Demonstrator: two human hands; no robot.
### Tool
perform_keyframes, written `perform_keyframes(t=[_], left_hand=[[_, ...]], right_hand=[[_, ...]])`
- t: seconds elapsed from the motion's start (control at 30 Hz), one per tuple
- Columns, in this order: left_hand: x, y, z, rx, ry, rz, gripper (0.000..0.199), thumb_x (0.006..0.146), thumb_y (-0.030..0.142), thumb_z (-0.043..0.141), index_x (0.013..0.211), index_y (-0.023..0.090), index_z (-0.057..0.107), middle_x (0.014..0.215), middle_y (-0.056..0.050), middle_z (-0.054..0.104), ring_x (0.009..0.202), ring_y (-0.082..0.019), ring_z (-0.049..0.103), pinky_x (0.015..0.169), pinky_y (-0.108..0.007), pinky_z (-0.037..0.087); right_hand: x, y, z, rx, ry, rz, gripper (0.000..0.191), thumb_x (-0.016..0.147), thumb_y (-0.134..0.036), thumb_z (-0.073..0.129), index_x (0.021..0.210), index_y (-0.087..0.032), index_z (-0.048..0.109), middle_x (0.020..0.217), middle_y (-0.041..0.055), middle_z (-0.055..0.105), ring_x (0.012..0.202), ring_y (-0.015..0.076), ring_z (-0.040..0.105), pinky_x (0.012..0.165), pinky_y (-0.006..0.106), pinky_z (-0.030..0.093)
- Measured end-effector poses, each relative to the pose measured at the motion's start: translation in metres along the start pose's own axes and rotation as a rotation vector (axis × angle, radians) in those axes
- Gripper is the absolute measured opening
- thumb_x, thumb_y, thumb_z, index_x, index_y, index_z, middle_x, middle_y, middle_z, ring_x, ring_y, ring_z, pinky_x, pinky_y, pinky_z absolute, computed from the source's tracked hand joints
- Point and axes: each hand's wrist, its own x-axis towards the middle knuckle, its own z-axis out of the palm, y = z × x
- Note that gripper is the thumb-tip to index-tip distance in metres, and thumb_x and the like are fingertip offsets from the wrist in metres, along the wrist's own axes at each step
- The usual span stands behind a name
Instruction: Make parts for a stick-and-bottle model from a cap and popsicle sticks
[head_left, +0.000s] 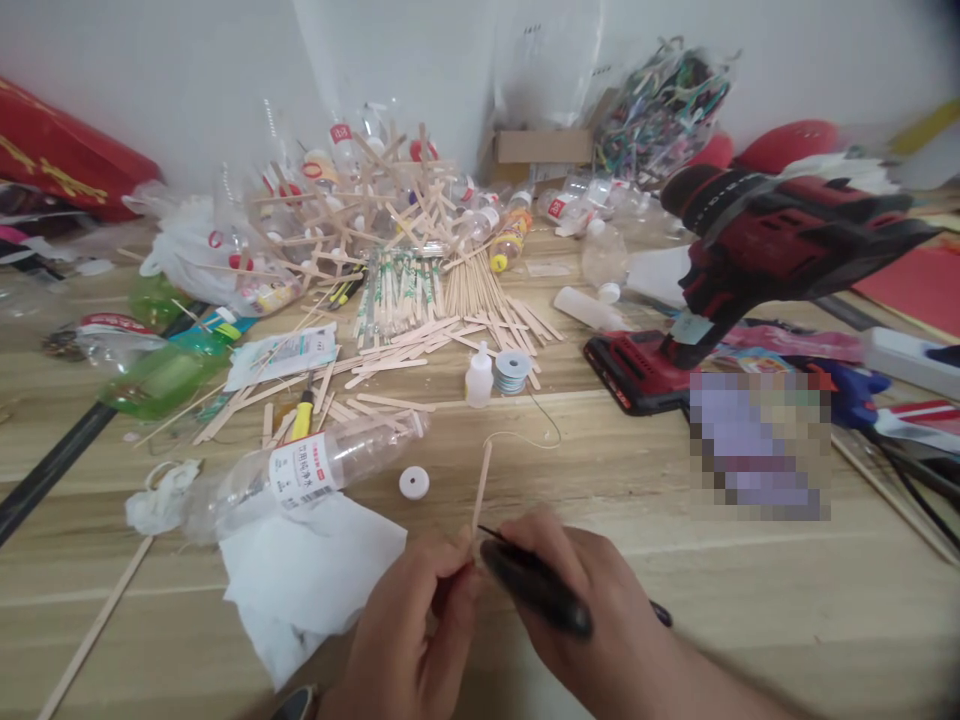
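Sitting beyond the held stick [482, 482], a bag [667, 112] holds tangled strips [654, 135].

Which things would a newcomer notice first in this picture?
The large red drill standing at the right would probably catch the eye first. Toward the back, wooden sticks tangle among plastic bottles. In front, the left hand holds a thin stick and the right hand a black tool.
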Motion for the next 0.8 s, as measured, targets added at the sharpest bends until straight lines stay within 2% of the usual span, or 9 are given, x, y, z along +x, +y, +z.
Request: perform_keyframes(t=[0.13, 0.27, 0.3, 0.43, 0.47, 0.6, 0.63, 0.73, 0.8], left_hand=[[-0.0009, -0.0005, -0.0003, 0.039, 0.029, 0.004, 0.019, 0.093, 0.011, 0.049, 0.104, 0.025, 0.056, 0.084, 0.000, 0.067, 0.076, -0.014, 0.066, 0.069, -0.020, 0.055], [-0.0017, -0.0020, -0.0011, 0.003, -0.021, -0.013, 0.016, 0.094, 0.013, 0.048, 0.103, 0.024, 0.056, 0.085, -0.002, 0.067, 0.074, -0.014, 0.066, 0.068, -0.021, 0.056], [-0.0019, -0.0021, -0.0010, 0.004, -0.025, -0.008, 0.015, 0.095, 0.014, 0.047, 0.102, 0.024, 0.056, 0.084, -0.002, 0.067, 0.073, -0.014, 0.066, 0.067, -0.021, 0.056], [-0.0018, -0.0003, -0.0003, 0.057, 0.006, 0.007, 0.018, 0.094, 0.011, 0.049, 0.104, 0.024, 0.055, 0.085, -0.002, 0.067, 0.078, -0.015, 0.067, 0.071, -0.021, 0.055], [-0.0014, 0.0006, -0.0004, 0.061, 0.006, 0.008, 0.018, 0.094, 0.011, 0.049, 0.104, 0.024, 0.055, 0.086, -0.002, 0.067, 0.079, -0.015, 0.067, 0.072, -0.021, 0.055], [0.0009, 0.0024, -0.0011, 0.046, -0.014, -0.015, 0.015, 0.094, 0.013, 0.047, 0.099, 0.025, 0.055, 0.083, 0.000, 0.066, 0.074, -0.014, 0.065, 0.068, -0.020, 0.055], [0.0012, 0.0021, -0.0010, 0.052, -0.011, -0.012, 0.016, 0.094, 0.012, 0.047, 0.099, 0.025, 0.054, 0.083, 0.001, 0.066, 0.074, -0.014, 0.065, 0.067, -0.020, 0.054], [0.0013, 0.0008, -0.0001, 0.090, 0.005, 0.023, 0.019, 0.094, 0.011, 0.048, 0.103, 0.026, 0.053, 0.081, 0.002, 0.064, 0.078, -0.014, 0.066, 0.069, -0.020, 0.054], [0.0008, 0.0004, 0.0000, 0.094, -0.002, 0.025, 0.018, 0.094, 0.012, 0.047, 0.104, 0.026, 0.053, 0.081, 0.001, 0.064, 0.079, -0.014, 0.067, 0.069, -0.020, 0.054]], right_hand=[[0.0022, -0.0011, -0.0014, 0.303, -0.206, 0.262, 0.014, 0.092, -0.033, 0.037, 0.081, -0.025, 0.039, 0.048, -0.0079, 0.047, 0.041, 0.0146, 0.059, 0.041, 0.022, 0.043], [0.0021, -0.0009, -0.0032, -0.069, -0.024, -0.023, 0.011, 0.086, -0.024, 0.039, 0.082, -0.022, 0.049, 0.062, 0.0036, 0.062, 0.053, 0.0191, 0.062, 0.050, 0.029, 0.043], [0.0023, -0.0011, -0.0032, -0.078, -0.021, -0.030, 0.012, 0.085, -0.024, 0.038, 0.082, -0.022, 0.049, 0.063, 0.0046, 0.062, 0.054, 0.0195, 0.062, 0.050, 0.030, 0.043], [0.0039, -0.0029, -0.0017, 0.326, -0.257, 0.323, 0.015, 0.091, -0.037, 0.034, 0.083, -0.025, 0.039, 0.050, -0.0063, 0.047, 0.041, 0.0161, 0.057, 0.041, 0.024, 0.042], [0.0041, -0.0028, -0.0013, 0.346, -0.266, 0.344, 0.016, 0.091, -0.038, 0.035, 0.083, -0.025, 0.039, 0.049, -0.0071, 0.046, 0.041, 0.0162, 0.057, 0.041, 0.025, 0.043], [0.0045, -0.0010, -0.0013, 0.057, -0.057, 0.119, 0.013, 0.084, -0.034, 0.042, 0.081, -0.023, 0.048, 0.062, 0.0020, 0.056, 0.057, 0.0212, 0.062, 0.054, 0.033, 0.048], [0.0049, -0.0010, -0.0016, 0.106, -0.083, 0.144, 0.014, 0.085, -0.035, 0.041, 0.080, -0.023, 0.047, 0.060, 0.0012, 0.055, 0.055, 0.0207, 0.061, 0.053, 0.032, 0.047], [0.0057, -0.0019, -0.0022, 0.503, -0.333, 0.396, 0.020, 0.090, -0.042, 0.036, 0.080, -0.025, 0.039, 0.049, -0.0077, 0.042, 0.040, 0.0156, 0.054, 0.040, 0.025, 0.042], [0.0048, -0.0008, -0.0014, 0.505, -0.319, 0.401, 0.020, 0.090, -0.041, 0.038, 0.080, -0.025, 0.038, 0.049, -0.0078, 0.043, 0.040, 0.0149, 0.053, 0.041, 0.024, 0.042]])
